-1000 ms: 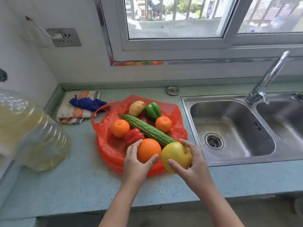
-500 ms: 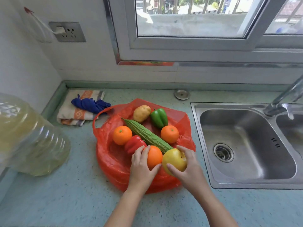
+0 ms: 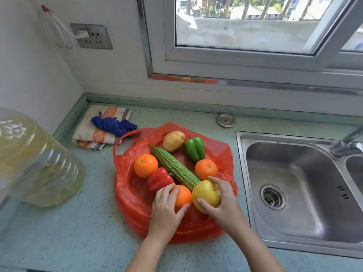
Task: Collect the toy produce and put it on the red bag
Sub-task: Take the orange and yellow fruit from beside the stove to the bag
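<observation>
A red plastic bag (image 3: 129,195) lies flat on the counter with toy produce on it. My left hand (image 3: 167,209) grips an orange (image 3: 183,196) at the bag's near side. My right hand (image 3: 224,205) grips a yellow apple (image 3: 206,194) just right of it. Further back on the bag lie a red pepper (image 3: 159,178), a bitter gourd (image 3: 174,166), two more oranges (image 3: 145,165) (image 3: 205,168), a green pepper (image 3: 194,148) and a potato (image 3: 173,140).
A steel sink (image 3: 294,185) with a tap (image 3: 347,142) lies right of the bag. A large bottle of yellowish liquid (image 3: 33,163) stands at the left. A folded towel (image 3: 94,134) with a blue cloth (image 3: 113,125) sits by the wall. A window is above.
Both hands have carried the orange and the yellow apple further onto the bag, up against the red pepper and the gourd. The camera has tipped closer and lower.
</observation>
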`<action>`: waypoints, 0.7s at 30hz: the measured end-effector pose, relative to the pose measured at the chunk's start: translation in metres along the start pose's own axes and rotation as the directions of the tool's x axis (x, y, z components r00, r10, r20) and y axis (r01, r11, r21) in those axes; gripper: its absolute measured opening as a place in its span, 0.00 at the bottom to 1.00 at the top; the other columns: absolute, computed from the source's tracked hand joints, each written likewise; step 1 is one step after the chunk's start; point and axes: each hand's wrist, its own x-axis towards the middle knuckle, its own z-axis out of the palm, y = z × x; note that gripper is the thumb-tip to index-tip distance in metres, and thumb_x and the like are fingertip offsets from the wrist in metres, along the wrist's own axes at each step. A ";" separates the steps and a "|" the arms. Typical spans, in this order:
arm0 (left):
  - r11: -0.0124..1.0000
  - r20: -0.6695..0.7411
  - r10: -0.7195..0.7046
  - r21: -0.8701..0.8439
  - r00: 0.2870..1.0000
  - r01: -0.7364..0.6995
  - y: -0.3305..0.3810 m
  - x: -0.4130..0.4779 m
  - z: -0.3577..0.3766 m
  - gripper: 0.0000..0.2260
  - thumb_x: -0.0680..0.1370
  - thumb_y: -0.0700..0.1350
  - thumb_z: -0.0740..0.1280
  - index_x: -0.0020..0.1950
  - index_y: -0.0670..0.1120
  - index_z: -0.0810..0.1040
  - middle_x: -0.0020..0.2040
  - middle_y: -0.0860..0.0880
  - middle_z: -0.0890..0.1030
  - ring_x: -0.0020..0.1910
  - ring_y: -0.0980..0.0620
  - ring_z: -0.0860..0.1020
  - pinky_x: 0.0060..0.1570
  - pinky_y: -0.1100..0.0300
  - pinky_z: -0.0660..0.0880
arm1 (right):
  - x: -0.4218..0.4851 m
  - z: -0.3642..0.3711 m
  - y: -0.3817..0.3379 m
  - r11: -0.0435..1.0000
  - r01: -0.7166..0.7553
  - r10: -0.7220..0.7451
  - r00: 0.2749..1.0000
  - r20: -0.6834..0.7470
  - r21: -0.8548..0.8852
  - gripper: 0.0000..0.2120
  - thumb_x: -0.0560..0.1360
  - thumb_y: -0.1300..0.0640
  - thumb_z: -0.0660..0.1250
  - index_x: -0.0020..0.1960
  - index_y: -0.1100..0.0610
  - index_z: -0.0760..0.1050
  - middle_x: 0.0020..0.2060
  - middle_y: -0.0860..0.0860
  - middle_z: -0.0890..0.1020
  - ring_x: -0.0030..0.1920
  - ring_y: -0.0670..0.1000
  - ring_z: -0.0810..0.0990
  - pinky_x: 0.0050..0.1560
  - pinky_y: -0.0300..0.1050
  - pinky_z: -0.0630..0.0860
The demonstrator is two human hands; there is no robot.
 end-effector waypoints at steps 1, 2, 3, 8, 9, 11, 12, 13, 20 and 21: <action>1.000 -0.005 0.004 0.012 1.000 -0.004 0.000 -0.001 -0.001 0.25 0.70 0.58 0.62 0.57 0.42 0.78 0.56 0.45 0.78 0.58 0.52 0.68 0.57 0.53 0.68 | 0.004 -0.001 -0.001 1.000 0.010 -0.010 1.000 0.002 -0.007 0.31 0.63 0.46 0.70 0.63 0.48 0.66 0.55 0.46 0.69 0.56 0.44 0.69 0.52 0.25 0.62; 1.000 -0.014 0.006 0.017 1.000 -0.005 0.000 -0.001 -0.003 0.24 0.70 0.58 0.62 0.57 0.43 0.78 0.57 0.46 0.78 0.58 0.52 0.68 0.57 0.53 0.68 | 0.008 -0.002 -0.003 1.000 0.023 -0.023 1.000 0.004 -0.016 0.31 0.63 0.45 0.70 0.63 0.48 0.67 0.55 0.47 0.69 0.56 0.45 0.69 0.52 0.26 0.63; 1.000 -0.026 0.007 0.019 1.000 -0.006 0.001 0.000 -0.006 0.24 0.70 0.58 0.62 0.57 0.43 0.78 0.57 0.46 0.78 0.58 0.52 0.69 0.58 0.54 0.68 | 0.012 -0.003 -0.005 0.999 0.035 -0.035 0.999 0.003 -0.022 0.30 0.63 0.46 0.71 0.63 0.49 0.67 0.55 0.48 0.69 0.56 0.45 0.69 0.51 0.26 0.63; 0.997 -0.065 0.053 0.054 0.996 -0.049 0.001 0.012 -0.021 0.22 0.73 0.56 0.62 0.59 0.44 0.78 0.58 0.46 0.78 0.59 0.49 0.72 0.57 0.51 0.72 | 0.035 -0.005 -0.017 0.992 0.121 -0.121 0.993 0.002 -0.042 0.29 0.66 0.54 0.74 0.63 0.47 0.65 0.55 0.47 0.69 0.54 0.44 0.69 0.51 0.24 0.62; 0.997 -0.075 0.060 0.062 0.995 -0.056 0.000 0.015 -0.024 0.21 0.73 0.56 0.62 0.59 0.44 0.78 0.58 0.46 0.78 0.58 0.49 0.72 0.57 0.50 0.73 | 0.041 -0.004 -0.020 0.991 0.127 -0.127 0.992 0.010 -0.044 0.30 0.66 0.54 0.74 0.64 0.49 0.65 0.55 0.47 0.69 0.55 0.44 0.68 0.51 0.27 0.62; 0.996 -0.101 0.057 0.068 0.993 -0.050 -0.001 0.020 -0.031 0.20 0.73 0.55 0.62 0.59 0.44 0.78 0.58 0.46 0.78 0.59 0.49 0.72 0.57 0.50 0.73 | 0.055 -0.001 -0.027 0.988 0.147 -0.147 0.989 0.020 -0.054 0.31 0.66 0.53 0.74 0.65 0.51 0.65 0.56 0.47 0.68 0.56 0.45 0.68 0.53 0.34 0.63; 0.997 -0.115 0.049 0.070 0.992 -0.041 -0.002 0.022 -0.034 0.20 0.73 0.54 0.62 0.59 0.44 0.78 0.58 0.46 0.78 0.59 0.49 0.72 0.57 0.50 0.73 | 0.063 0.001 -0.029 0.986 0.158 -0.156 0.987 0.027 -0.060 0.31 0.66 0.53 0.74 0.65 0.52 0.64 0.56 0.47 0.68 0.56 0.45 0.68 0.54 0.35 0.63; 0.996 -0.129 0.042 0.077 0.991 -0.032 -0.002 0.024 -0.036 0.19 0.74 0.54 0.61 0.59 0.44 0.77 0.58 0.47 0.78 0.59 0.50 0.71 0.57 0.50 0.73 | 0.070 0.003 -0.032 0.985 0.162 -0.160 0.986 0.040 -0.062 0.32 0.67 0.52 0.74 0.66 0.52 0.64 0.56 0.47 0.68 0.56 0.45 0.68 0.54 0.37 0.64; 0.990 -0.188 -0.010 0.133 0.982 0.035 -0.012 0.034 -0.050 0.19 0.74 0.52 0.60 0.59 0.43 0.77 0.57 0.46 0.78 0.59 0.51 0.69 0.58 0.52 0.71 | 0.114 0.025 -0.038 0.973 0.201 -0.188 0.974 0.124 -0.111 0.32 0.67 0.50 0.73 0.67 0.54 0.63 0.60 0.52 0.69 0.60 0.50 0.69 0.56 0.44 0.69; 0.990 -0.190 -0.014 0.137 0.982 0.041 -0.013 0.036 -0.051 0.19 0.74 0.52 0.60 0.59 0.43 0.78 0.57 0.46 0.78 0.59 0.51 0.69 0.58 0.53 0.71 | 0.119 0.029 -0.037 0.969 0.208 -0.190 0.972 0.136 -0.133 0.32 0.67 0.50 0.73 0.67 0.54 0.63 0.60 0.53 0.69 0.60 0.51 0.69 0.58 0.45 0.69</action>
